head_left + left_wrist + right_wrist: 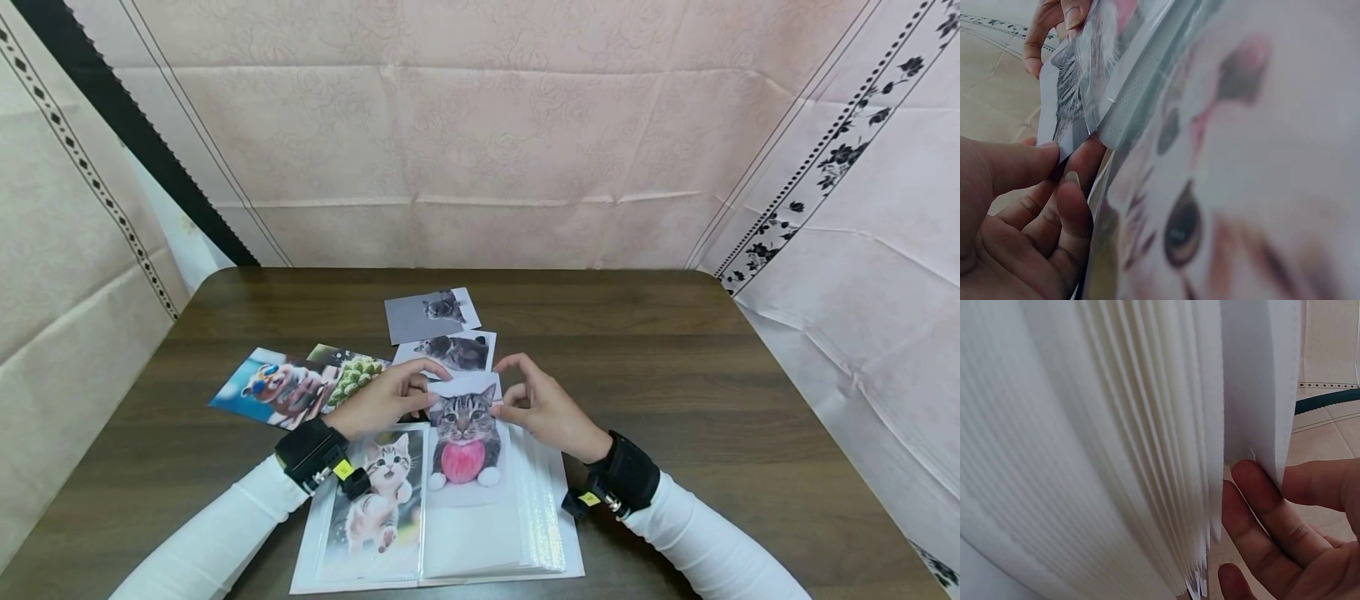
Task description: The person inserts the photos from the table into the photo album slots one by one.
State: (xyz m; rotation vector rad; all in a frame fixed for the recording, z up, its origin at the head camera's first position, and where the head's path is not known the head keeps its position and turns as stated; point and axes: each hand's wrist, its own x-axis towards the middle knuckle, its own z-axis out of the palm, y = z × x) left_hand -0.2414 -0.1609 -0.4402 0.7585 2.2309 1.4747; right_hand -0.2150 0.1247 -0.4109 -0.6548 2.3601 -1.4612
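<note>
A photo album (474,540) lies open on the table, with a white kitten photo (381,504) in its left page. On the right page, a photo of a tabby cat with a pink ball-like shape (465,421) sits partly inside the clear sleeve (1119,103), its top edge sticking out. My left hand (386,402) pinches the photo's upper left edge between thumb and fingers. At the opposite edge, my right hand (551,417) pinches too; in the right wrist view its thumb and fingers hold a pale sheet (1260,394) beside the stacked album pages (1141,425).
Two cat photos, a grey one (408,317) and a white one (450,352), lie beyond the album. To the left, a photo of a cat in sunglasses (281,387) overlaps a green plant-like photo (356,375). Patterned cloth (465,142) hangs behind the wooden table (637,333).
</note>
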